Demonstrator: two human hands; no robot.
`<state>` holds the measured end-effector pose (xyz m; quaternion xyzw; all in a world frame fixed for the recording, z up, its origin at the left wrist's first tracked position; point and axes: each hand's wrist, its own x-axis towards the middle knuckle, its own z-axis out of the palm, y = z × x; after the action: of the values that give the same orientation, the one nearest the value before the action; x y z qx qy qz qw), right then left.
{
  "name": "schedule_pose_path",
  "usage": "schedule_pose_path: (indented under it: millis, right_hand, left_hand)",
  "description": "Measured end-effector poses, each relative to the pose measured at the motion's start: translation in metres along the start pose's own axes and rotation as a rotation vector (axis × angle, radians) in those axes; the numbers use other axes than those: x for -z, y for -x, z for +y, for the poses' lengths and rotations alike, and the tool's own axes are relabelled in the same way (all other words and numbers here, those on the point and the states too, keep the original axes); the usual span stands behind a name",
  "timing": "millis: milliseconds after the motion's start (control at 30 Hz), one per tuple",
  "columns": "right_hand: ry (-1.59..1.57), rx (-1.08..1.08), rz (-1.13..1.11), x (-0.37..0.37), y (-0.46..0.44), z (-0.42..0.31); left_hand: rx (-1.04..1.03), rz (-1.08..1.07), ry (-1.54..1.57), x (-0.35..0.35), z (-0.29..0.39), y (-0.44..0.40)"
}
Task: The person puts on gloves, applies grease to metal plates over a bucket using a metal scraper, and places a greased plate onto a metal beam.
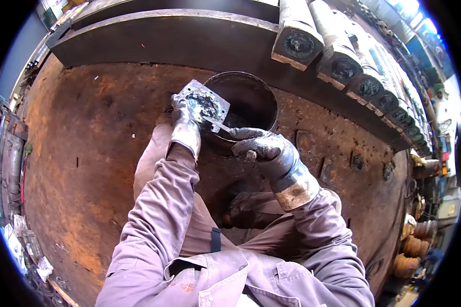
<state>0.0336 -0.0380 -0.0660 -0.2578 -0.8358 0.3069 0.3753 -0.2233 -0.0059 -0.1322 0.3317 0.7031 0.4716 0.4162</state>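
Near me, the fingers of the person's gloved left hand (pixel 185 118) are gripping a square metal plate (pixel 222 109) by its left side, with dark paste (pixel 207 102) coating its middle just right of them. The gloved right hand (pixel 272 152) is clenching its fingers around a thin flat tool (pixel 217 123), whose blade is reaching left over the plate's near edge, while a round drum (pixel 273 94) is standing just beyond both hands' fingers.
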Motion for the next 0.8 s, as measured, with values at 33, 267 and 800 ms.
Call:
schedule_pose_path:
  millis: [33,267,800]
  right_hand:
    - [0.086,0.000,-0.015,0.001,-0.005,-0.012]
    - [0.304,-0.254,-0.194,-0.008,-0.008,-0.012]
    - [0.553,-0.055,-0.049,-0.019,-0.015,0.028]
  left_hand:
    - [-0.028,0.015,-0.279,0.003,0.001,0.006]
    - [-0.093,-0.037,-0.838,0.004,-0.002,0.021]
    - [-0.286,-0.050,-0.504,0.006,-0.062,-0.021]
